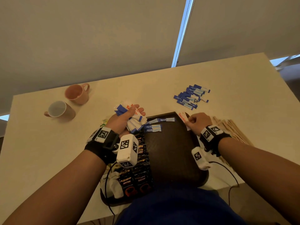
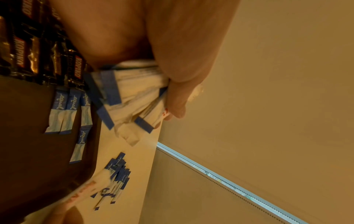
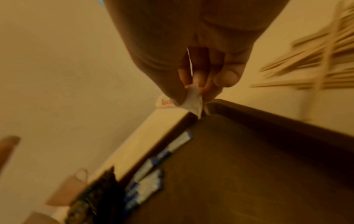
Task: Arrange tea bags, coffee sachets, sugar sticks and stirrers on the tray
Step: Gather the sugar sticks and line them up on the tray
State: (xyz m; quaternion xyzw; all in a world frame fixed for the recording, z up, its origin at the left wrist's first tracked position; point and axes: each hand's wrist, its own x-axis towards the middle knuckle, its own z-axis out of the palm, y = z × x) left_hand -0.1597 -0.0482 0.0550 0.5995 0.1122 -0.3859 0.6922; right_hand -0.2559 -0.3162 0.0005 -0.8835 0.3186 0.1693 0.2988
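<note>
A dark brown tray lies on the table in front of me. Black coffee sachets fill its left side, and blue sweetener sticks lie along its far edge. My left hand grips a bundle of white sachets with blue ends just beyond the tray's far left corner. My right hand pinches a single white sachet with red print at the tray's far right corner.
A loose pile of blue sticks lies on the table beyond the tray. Wooden stirrers are stacked right of the tray. Two pink mugs stand at the far left. White tea bags sit by the tray's near left.
</note>
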